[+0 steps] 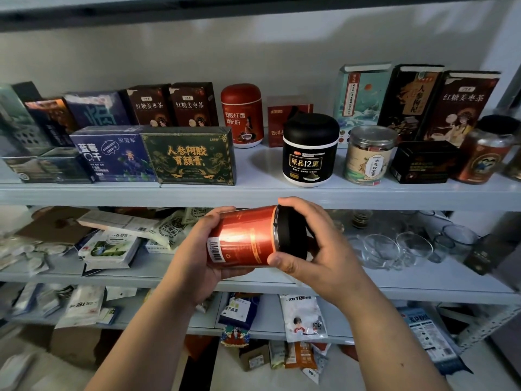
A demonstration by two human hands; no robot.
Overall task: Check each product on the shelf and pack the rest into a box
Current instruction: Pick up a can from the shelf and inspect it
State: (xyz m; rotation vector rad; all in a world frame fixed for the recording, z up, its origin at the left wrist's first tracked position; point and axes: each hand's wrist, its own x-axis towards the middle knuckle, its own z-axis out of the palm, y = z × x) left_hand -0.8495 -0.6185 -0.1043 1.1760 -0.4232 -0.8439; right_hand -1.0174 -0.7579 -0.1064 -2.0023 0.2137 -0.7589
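A red jar with a black lid lies on its side in front of the shelf, barcode facing me. My left hand grips its bottom end, fingers curled round the body. My right hand wraps the black lid end, thumb underneath. Above, the white shelf board carries products: a black jar, a red canister, a dark green box, a blue box, a clear jar and tall boxes at the back.
A gap on the shelf lies between the green box and the black jar. Loose sachets and packets cover the lower shelf at left; glass cups stand at right. More bags lie on the lowest shelves. No packing box is identifiable.
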